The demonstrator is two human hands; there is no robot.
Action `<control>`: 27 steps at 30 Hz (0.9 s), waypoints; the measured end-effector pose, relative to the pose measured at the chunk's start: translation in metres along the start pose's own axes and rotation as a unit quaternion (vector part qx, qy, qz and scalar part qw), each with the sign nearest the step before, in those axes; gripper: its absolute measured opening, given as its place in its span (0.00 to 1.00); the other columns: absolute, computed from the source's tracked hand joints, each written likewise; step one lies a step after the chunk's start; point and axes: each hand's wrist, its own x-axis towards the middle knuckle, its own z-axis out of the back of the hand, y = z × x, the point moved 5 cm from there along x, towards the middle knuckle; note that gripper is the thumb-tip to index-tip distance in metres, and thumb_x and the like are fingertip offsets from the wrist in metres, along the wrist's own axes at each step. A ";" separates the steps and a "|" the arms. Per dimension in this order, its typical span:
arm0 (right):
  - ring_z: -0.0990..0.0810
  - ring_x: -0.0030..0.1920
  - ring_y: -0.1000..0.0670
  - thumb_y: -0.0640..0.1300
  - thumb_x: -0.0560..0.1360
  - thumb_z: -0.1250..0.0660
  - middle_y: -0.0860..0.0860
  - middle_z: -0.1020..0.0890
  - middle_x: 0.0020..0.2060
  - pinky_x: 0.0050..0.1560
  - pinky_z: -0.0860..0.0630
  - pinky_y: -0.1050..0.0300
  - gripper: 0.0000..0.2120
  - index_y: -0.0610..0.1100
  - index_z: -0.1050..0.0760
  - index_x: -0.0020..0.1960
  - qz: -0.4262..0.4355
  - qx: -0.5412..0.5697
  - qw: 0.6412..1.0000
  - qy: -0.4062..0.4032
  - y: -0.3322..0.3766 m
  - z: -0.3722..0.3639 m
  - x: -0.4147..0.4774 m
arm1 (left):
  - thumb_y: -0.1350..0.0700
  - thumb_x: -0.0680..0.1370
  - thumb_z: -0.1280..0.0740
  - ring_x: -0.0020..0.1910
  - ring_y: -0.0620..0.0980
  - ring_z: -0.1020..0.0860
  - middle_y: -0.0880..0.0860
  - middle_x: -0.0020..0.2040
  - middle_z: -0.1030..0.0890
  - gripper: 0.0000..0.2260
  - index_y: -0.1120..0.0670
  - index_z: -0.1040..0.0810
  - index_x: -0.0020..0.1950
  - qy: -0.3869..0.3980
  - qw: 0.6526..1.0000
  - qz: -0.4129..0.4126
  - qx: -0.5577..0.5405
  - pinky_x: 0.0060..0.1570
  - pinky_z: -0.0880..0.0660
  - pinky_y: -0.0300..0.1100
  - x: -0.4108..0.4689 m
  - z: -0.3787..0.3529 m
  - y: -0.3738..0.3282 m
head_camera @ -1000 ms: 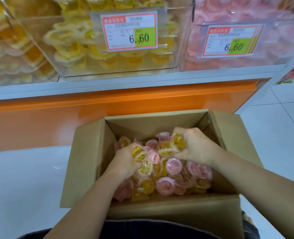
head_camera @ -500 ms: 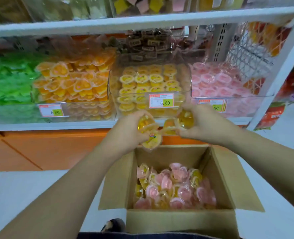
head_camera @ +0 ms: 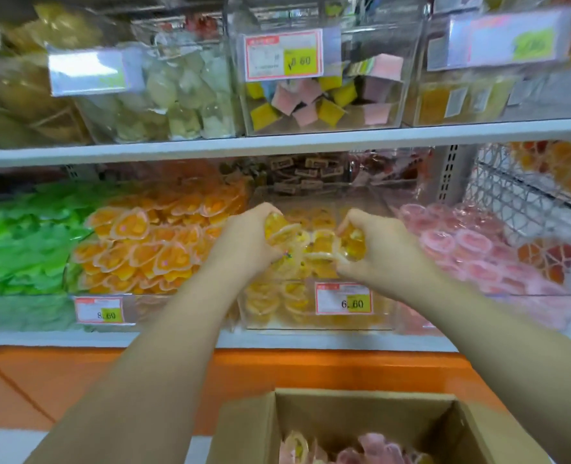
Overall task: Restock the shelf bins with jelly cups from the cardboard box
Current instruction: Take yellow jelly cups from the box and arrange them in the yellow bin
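My left hand (head_camera: 244,242) grips a bunch of yellow jelly cups (head_camera: 282,231) above the clear bin of yellow jelly cups (head_camera: 310,316) on the lower shelf. My right hand (head_camera: 376,249) grips more yellow cups (head_camera: 352,244) over the same bin, a little to the right. The open cardboard box (head_camera: 244,426) sits at the bottom of the view, with pink and yellow jelly cups (head_camera: 351,452) showing inside it.
An orange-cup bin (head_camera: 143,249) stands left of the yellow bin, green packets (head_camera: 19,239) further left, a pink-cup bin (head_camera: 484,259) to the right. The upper shelf (head_camera: 277,144) carries clear bins of other sweets. An orange base panel (head_camera: 76,386) runs under the shelf.
Both hands took yellow cups from the box, lifted them up and forward, and now hold them over the yellow bin. The view tilted up, so the box dropped to the bottom edge.
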 end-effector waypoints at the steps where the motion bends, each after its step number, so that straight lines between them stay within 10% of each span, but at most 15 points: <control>1: 0.25 0.40 0.48 0.46 0.67 0.29 0.51 0.22 0.35 0.39 0.33 0.55 0.11 0.45 0.25 0.47 -0.002 -0.004 1.000 0.015 -0.005 -0.006 0.004 | 0.56 0.71 0.27 0.53 0.56 0.24 0.56 0.54 0.21 0.21 0.49 0.27 0.62 0.029 0.999 -0.004 0.032 0.43 0.30 0.42 0.006 -0.007 0.002; 6: 0.28 0.34 0.52 0.47 0.66 0.27 0.50 0.22 0.36 0.32 0.35 0.60 0.12 0.48 0.26 0.46 -0.025 0.011 0.994 0.106 -0.018 -0.027 0.020 | 0.55 0.72 0.29 0.61 0.55 0.26 0.55 0.62 0.23 0.25 0.49 0.30 0.68 0.113 0.986 -0.022 0.116 0.54 0.30 0.43 0.019 -0.019 0.008; 10: 0.27 0.34 0.60 0.49 0.66 0.25 0.58 0.24 0.37 0.31 0.33 0.69 0.14 0.49 0.25 0.47 -0.040 0.059 0.983 0.169 -0.020 -0.037 0.027 | 0.53 0.73 0.29 0.49 0.51 0.26 0.52 0.53 0.24 0.25 0.45 0.31 0.68 0.149 0.979 -0.032 0.137 0.45 0.30 0.40 0.019 -0.019 0.012; 15: 0.25 0.54 0.55 0.61 0.65 0.27 0.57 0.25 0.55 0.54 0.28 0.59 0.21 0.56 0.26 0.54 -0.057 0.052 0.963 0.256 -0.025 -0.041 0.027 | 0.49 0.73 0.29 0.59 0.50 0.29 0.49 0.63 0.27 0.27 0.42 0.33 0.70 0.156 0.972 -0.053 0.168 0.55 0.28 0.44 0.016 -0.023 0.011; 20: 0.27 0.58 0.54 0.67 0.64 0.30 0.57 0.27 0.59 0.55 0.30 0.60 0.27 0.57 0.29 0.60 -0.061 0.005 0.948 0.311 -0.024 -0.031 0.022 | 0.42 0.73 0.31 0.66 0.50 0.32 0.49 0.68 0.31 0.29 0.41 0.36 0.72 0.175 0.971 -0.059 0.149 0.61 0.30 0.46 0.015 -0.021 0.009; 27: 0.26 0.48 0.54 0.63 0.62 0.27 0.56 0.22 0.46 0.46 0.30 0.59 0.23 0.55 0.27 0.52 0.003 0.011 0.989 0.148 -0.016 -0.006 0.029 | 0.45 0.76 0.33 0.59 0.44 0.27 0.45 0.62 0.26 0.18 0.41 0.28 0.66 0.077 0.989 -0.118 0.049 0.58 0.30 0.41 0.017 -0.007 -0.013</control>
